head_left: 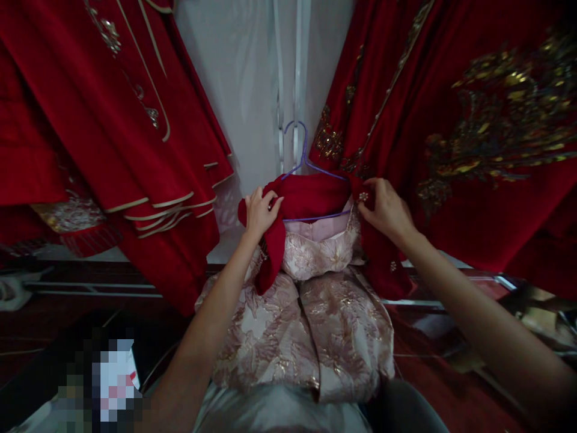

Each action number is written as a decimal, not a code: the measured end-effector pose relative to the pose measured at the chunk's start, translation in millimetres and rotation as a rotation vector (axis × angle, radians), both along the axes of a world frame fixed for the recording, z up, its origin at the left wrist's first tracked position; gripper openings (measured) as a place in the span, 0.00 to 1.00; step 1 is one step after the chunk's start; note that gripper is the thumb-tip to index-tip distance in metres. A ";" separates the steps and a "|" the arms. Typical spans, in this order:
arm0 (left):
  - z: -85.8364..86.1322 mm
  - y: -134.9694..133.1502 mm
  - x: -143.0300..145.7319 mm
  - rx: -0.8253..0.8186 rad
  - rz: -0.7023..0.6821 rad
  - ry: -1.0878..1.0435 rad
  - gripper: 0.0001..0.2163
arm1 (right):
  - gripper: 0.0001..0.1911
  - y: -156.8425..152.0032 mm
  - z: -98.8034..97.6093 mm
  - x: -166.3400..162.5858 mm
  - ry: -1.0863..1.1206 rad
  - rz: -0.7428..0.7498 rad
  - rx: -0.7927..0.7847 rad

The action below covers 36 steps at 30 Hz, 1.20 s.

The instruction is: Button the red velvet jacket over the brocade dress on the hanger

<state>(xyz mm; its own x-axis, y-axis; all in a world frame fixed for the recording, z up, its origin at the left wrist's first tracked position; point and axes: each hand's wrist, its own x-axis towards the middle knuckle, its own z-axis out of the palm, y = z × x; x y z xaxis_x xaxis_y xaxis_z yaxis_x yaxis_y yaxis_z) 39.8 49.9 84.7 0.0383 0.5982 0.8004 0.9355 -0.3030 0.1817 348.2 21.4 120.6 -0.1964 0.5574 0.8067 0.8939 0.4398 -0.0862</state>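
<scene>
Cloth (311, 195) in fingers (378, 187), left and right

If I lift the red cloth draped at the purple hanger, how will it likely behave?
The red cloth will probably flop, since its ends droop in soft folds. It might slip along the hanger, whose bars look thin. The raised flower trim could snag if dragged.
</scene>
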 end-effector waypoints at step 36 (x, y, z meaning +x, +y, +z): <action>10.4 -51.5 74.3 -0.269 -0.677 -0.943 0.15 | 0.08 -19.4 -30.9 -115.5 0.819 0.673 -0.346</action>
<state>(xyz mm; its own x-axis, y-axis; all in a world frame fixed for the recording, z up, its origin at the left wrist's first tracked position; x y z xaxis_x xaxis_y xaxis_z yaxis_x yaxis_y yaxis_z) 114.1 -1.6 95.0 -0.1254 0.8358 0.5345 0.0637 -0.5308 0.8451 232.7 1.9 89.7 -0.0221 0.7572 0.6528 0.0992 0.6514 -0.7522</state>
